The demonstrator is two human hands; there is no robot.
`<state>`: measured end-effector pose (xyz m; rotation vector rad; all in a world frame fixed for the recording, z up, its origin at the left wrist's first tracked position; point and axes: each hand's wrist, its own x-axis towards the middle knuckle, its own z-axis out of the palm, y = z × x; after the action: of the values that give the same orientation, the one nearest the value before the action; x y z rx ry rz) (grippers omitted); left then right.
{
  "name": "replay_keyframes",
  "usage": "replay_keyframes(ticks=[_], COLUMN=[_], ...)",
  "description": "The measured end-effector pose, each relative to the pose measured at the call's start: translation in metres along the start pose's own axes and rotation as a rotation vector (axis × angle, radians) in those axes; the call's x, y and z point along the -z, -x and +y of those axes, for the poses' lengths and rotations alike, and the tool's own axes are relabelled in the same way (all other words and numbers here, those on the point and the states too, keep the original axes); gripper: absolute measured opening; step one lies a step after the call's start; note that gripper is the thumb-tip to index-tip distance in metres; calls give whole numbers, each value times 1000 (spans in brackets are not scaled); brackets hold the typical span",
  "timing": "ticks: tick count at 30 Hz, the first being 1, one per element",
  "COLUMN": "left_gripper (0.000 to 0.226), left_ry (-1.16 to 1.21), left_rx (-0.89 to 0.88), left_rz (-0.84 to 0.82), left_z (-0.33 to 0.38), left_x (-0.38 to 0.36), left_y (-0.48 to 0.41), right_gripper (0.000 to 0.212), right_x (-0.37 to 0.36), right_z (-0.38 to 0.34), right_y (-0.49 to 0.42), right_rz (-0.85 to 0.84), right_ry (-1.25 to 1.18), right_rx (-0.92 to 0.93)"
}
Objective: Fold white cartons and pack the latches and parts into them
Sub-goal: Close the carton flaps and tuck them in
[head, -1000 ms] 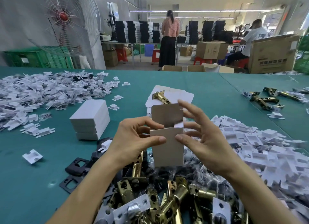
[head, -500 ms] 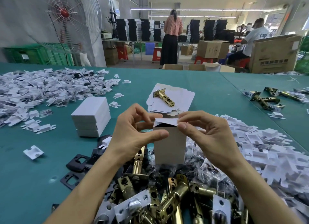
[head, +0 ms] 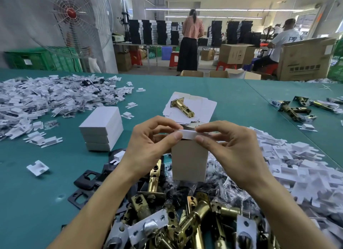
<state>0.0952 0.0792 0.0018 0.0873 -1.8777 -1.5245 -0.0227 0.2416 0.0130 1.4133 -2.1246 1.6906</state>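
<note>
Two hands hold one white carton [head: 189, 161] upright at the near centre of a green table [head: 232, 103]. The left hand [head: 148, 148] and right hand [head: 235, 152] each pinch the carton's top flap [head: 187, 133] between thumb and curled fingers, from either side. The flap covers the opening, so the inside is hidden. It is unclear whether the carton's base rests on the heap below or hangs above it.

Nearer, a heap of brass latches [head: 194, 217] is cut off by the bottom edge, tangled with clear bags whose contents are hard to make out. Black plates [head: 87, 180] lie to its left, partly buried. White plastic parts [head: 297, 165] pile up on the right. Just beyond the hands, a single latch [head: 182, 107] lies on a stack of flat cartons [head: 206, 107], whose near edge the fingers hide. To the left stands a stack of folded cartons [head: 102, 129].
</note>
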Motion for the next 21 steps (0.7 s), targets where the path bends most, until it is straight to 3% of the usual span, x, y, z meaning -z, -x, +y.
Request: replay_keyframes(ticks=[9, 21], left_gripper=[14, 6], left_ry=[-5, 69], left_rx=[12, 40], left_rz=[-13, -42], left_z=[-1, -3], left_x=[-1, 3], left_y=[0, 1], right_gripper=[10, 14], right_x=[0, 7], right_z=[-3, 3], right_y=[-3, -3], right_rz=[50, -97], right_ry=[-40, -98], right_rx=[13, 26])
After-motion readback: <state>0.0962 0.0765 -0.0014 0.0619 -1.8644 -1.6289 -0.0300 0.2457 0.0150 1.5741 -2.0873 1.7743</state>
